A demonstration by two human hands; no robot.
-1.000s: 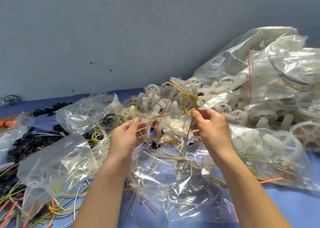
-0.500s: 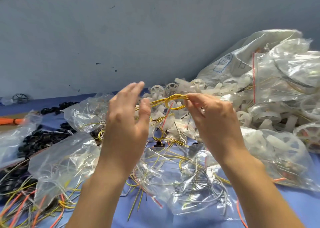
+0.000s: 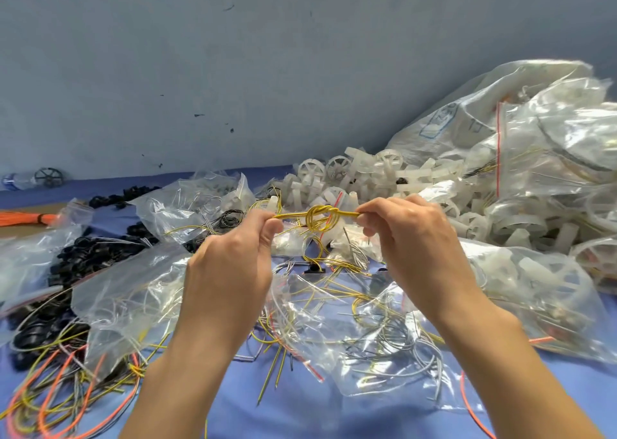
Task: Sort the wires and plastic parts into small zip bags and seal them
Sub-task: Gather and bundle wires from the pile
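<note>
Pinched at either end by left hand [image 3: 233, 255] and right hand [image 3: 410, 238], yellow wire bundle [image 3: 320, 217], frame centre above zip bags [image 3: 367, 322]: light, springy, loosely knotted; best held just beside the knot.

- Yellow wire bundle [image 3: 322, 217]: knotted loop, pulled level, above table [image 3: 300, 412].
- White plastic wheels [image 3: 384, 178]: loose heap, far edge.
- Clear zip bags [image 3: 367, 332]: crumpled, wire-filled, near edge.
</note>
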